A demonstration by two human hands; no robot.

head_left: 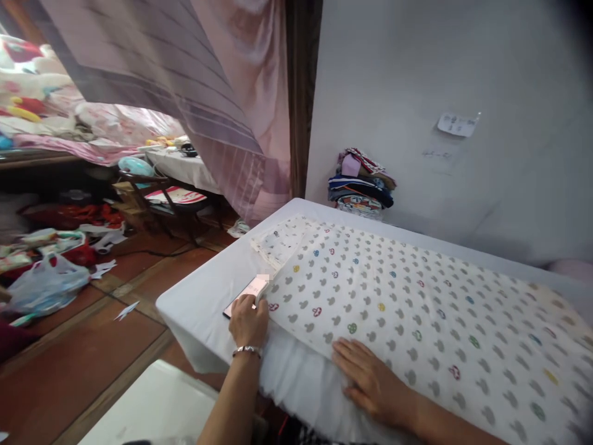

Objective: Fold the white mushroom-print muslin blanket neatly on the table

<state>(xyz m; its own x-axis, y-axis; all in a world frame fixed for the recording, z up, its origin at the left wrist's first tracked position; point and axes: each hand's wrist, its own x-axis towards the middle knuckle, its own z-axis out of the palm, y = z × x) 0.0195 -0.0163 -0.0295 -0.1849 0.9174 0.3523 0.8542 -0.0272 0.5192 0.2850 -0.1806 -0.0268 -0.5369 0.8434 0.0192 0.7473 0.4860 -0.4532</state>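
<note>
A white cloth printed with grey shapes and small coloured mushrooms [384, 278] lies spread over the white-covered table. My left hand [249, 321], with a bracelet at the wrist, is at the cloth's near left corner. Its fingers are bent over the lower part of a phone [252, 289] with a lit screen. A pale edge shows between thumb and fingers; whether it is cloth or phone I cannot tell. My right hand [370, 377] rests flat near the cloth's front edge, fingers stretched out. Beyond the phone lies a smaller folded cloth with dark prints [282, 240].
The white table cover [199, 290] hangs over the edge. A stack of folded clothes [361, 182] stands by the wall. To the left are a curtain [222, 80], a chair [171, 198] and plastic bags [49, 281] on the tiled floor. A white surface [152, 408] is at lower left.
</note>
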